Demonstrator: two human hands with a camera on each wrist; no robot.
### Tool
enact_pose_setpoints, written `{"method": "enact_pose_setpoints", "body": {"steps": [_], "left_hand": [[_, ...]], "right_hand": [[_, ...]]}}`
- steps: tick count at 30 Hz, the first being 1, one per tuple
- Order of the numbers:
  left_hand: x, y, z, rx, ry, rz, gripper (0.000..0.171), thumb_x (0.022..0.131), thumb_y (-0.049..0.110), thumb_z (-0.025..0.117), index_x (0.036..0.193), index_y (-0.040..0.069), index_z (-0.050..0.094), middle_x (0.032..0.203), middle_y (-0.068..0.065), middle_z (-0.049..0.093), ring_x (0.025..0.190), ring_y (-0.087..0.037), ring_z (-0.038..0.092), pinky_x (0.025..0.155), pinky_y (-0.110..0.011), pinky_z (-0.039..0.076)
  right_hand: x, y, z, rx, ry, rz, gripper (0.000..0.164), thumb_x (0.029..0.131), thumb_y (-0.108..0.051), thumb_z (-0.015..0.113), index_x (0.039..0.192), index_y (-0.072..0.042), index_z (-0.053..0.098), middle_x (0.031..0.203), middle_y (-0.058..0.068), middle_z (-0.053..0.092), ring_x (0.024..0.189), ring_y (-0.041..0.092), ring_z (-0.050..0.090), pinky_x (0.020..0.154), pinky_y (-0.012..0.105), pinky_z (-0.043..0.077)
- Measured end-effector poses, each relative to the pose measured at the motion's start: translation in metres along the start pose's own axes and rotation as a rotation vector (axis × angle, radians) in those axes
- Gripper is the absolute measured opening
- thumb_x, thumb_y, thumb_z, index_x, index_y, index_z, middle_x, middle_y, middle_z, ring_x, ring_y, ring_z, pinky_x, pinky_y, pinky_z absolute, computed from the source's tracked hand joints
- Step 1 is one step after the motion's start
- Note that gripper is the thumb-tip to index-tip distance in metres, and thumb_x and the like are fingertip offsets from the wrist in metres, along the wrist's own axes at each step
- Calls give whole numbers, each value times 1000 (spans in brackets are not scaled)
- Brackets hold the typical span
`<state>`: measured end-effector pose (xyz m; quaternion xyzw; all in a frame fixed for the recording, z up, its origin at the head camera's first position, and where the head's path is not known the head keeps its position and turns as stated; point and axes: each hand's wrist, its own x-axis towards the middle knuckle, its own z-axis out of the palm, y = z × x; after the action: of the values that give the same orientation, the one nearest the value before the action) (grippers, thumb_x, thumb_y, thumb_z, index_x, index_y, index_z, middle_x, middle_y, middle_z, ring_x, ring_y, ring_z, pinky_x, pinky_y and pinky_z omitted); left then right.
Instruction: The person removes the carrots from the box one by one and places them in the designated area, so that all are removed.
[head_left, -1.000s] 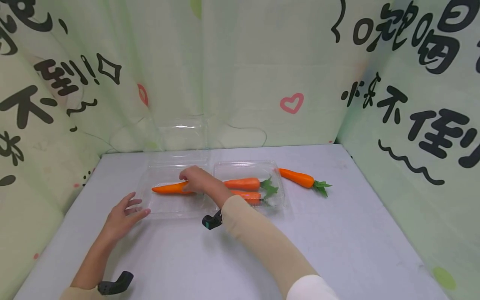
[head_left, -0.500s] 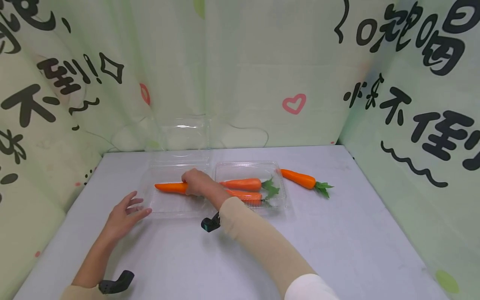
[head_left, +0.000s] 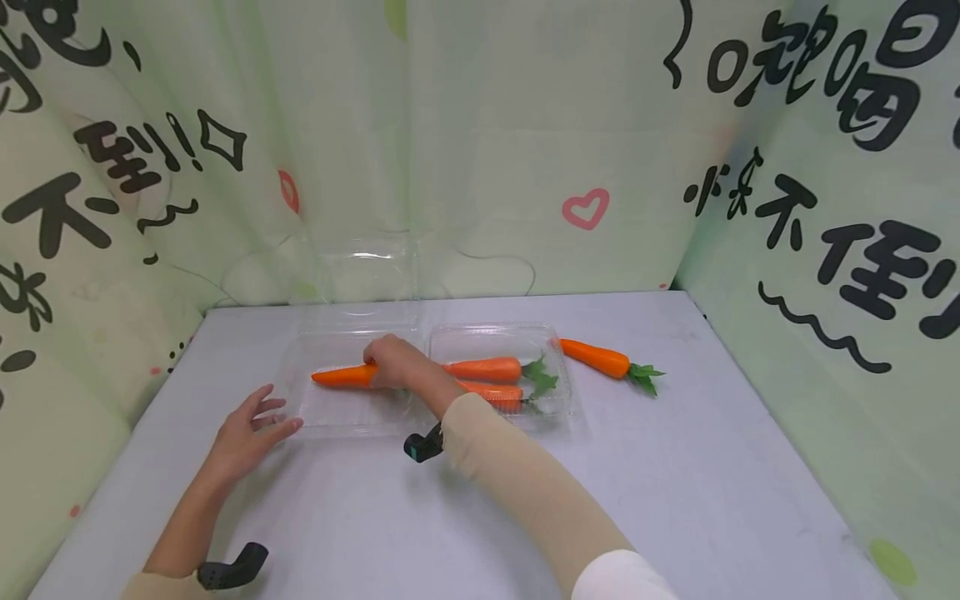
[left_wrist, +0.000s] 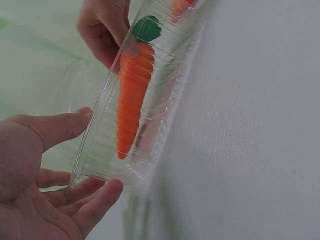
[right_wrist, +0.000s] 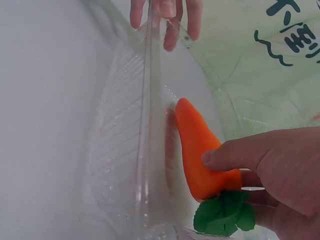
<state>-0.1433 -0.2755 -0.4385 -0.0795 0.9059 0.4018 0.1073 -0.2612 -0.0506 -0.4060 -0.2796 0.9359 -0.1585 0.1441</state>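
Note:
My right hand [head_left: 401,364] pinches an orange carrot [right_wrist: 197,150] near its thick end, thumb on top. Green leaves [right_wrist: 225,214] stick out beside the fingers. In the head view the carrot lies over the left clear plastic box [head_left: 341,427], its tip pointing left. That box's hinged lid [head_left: 367,258] stands raised at the back. My left hand [left_wrist: 55,175] is at the box's near left corner, thumb at the rim and loosely extended fingers by the end wall. The head view hides the carrot's leafy end behind my right hand.
A second clear box [head_left: 491,327] stands right of the first. Two carrots, an upper one [head_left: 487,368] and a lower one [head_left: 495,393], show in it. Another leafy carrot [head_left: 596,357] lies on the white table [head_left: 675,467] farther right. A printed curtain [head_left: 495,150] encloses the back and sides.
My right hand covers slightly more of the carrot than one second ago, and the carrot's tip has shifted a little to the right. The left hand stays at the box corner.

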Motion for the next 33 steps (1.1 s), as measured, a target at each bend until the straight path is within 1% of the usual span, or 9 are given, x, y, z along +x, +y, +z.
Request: {"method": "enact_pose_setpoints", "body": {"steps": [5,8,16,24,33], "left_hand": [[0,0,0,-2,-3,-10,94,92,48,59,156,8,3,154,-25,31,139,-45,34,105,-61,40],[0,0,1,-5,-3,-13,94,92,48,59,156,8,2,154,-25,31,139,-45,33,105,-61,40],[1,-1,2,-10,6,-9,94,92,46,60,156,8,2,154,-25,31,138,-45,34,105,-61,40],[1,-1,1,-10,2,-14,96,91,49,60,156,8,2,153,-25,31,138,-45,35,105,-60,40],[1,-2,1,-16,-3,-13,98,90,51,60,156,8,2,154,-25,30,138,-45,33,105,-62,39]], "right_hand": [[0,1,-2,10,18,-13,25,89,-17,70,114,-12,71,103,0,66,89,15,54,87,21,51],[-2,2,-5,9,33,-41,25,89,-15,69,113,-11,71,102,0,68,88,15,55,86,21,51],[-14,3,-13,67,67,-74,27,88,-16,70,115,-11,70,103,0,67,90,14,55,86,20,50],[-24,5,-22,90,119,-109,22,88,-14,70,110,-11,71,96,-1,66,86,14,55,79,19,48],[-32,14,-24,137,124,-85,23,89,-13,68,111,-11,71,97,-1,67,87,14,55,80,18,49]]}}
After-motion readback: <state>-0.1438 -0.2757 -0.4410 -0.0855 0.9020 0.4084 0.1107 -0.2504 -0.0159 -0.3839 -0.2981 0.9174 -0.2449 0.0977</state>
